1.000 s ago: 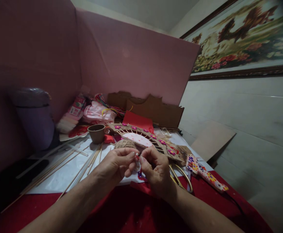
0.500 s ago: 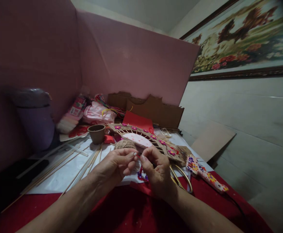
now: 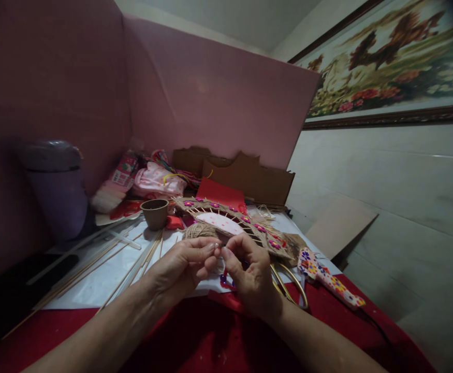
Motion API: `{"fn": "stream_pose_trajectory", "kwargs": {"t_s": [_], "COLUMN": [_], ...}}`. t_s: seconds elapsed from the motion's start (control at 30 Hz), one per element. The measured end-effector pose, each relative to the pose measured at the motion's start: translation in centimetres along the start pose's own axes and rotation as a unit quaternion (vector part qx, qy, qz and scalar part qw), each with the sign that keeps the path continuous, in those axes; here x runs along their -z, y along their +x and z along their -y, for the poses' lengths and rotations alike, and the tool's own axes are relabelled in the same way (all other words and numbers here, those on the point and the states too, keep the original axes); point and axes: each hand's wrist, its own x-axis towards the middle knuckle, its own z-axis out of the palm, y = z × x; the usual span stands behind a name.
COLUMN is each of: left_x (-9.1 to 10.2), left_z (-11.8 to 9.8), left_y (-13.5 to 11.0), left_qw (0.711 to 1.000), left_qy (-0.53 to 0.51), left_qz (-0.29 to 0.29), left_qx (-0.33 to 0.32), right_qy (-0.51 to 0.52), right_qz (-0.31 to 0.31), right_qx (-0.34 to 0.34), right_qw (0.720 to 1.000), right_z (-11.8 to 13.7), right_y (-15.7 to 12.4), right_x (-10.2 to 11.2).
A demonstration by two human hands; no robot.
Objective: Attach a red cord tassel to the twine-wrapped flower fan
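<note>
Pinched between thumb and forefinger of my left hand (image 3: 185, 259) is a small shiny bead (image 3: 216, 246), mostly covered by the fingertips. My right hand (image 3: 249, 272) is closed in a pinch right beside it, on what looks like a thin red string whose end is hidden. The fingertips of both hands nearly touch. Below the right fingers, purple flower-shaped pieces (image 3: 223, 280) lie with red string. Just beyond the hands sit a ball of twine (image 3: 200, 231) and a fan-shaped piece with a burlap edge and pink flowers (image 3: 245, 219).
Gold-handled scissors (image 3: 298, 285) lie by my right wrist, a flower-patterned glue gun (image 3: 335, 285) farther right. Thin sticks (image 3: 144, 259) and a brown cup (image 3: 155, 213) are on the left. Cardboard (image 3: 234, 171) stands behind; a purple bin (image 3: 57, 191) is far left.
My right hand has shifted slightly left, bringing its fingertips up to the left fingertips. The bead is now more covered. The left hand has hardly moved.
</note>
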Motion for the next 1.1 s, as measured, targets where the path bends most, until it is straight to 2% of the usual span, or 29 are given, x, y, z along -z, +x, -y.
{"fn": "stream_pose_trajectory", "kwargs": {"t_s": [0.13, 0.3, 0.57, 0.87, 1.1], "left_x": [-0.07, -0.27, -0.03, -0.24, -0.15], "left_z": [-0.06, -0.19, -0.05, -0.16, -0.12], "left_y": [-0.03, -0.30, -0.19, -0.44, -0.35], "left_qw": [1.000, 0.999, 0.999, 0.999, 1.000], "left_qy": [-0.008, -0.023, -0.011, 0.001, 0.007], "left_qz": [0.003, -0.030, -0.030, -0.031, -0.008], "left_qx": [0.001, 0.011, 0.008, 0.009, 0.001], "right_qy": [0.007, 0.012, 0.157, 0.148, 0.132], "right_qz": [0.006, 0.000, 0.008, 0.007, 0.006], "right_qx": [-0.009, -0.016, -0.110, -0.114, -0.108], "right_qw": [1.000, 1.000, 0.981, 0.982, 0.985], "right_z": [0.04, -0.09, -0.24, -0.20, -0.31], "right_y": [0.00, 0.04, 0.28, 0.33, 0.29], "right_x": [-0.07, -0.04, -0.32, -0.27, -0.28]}}
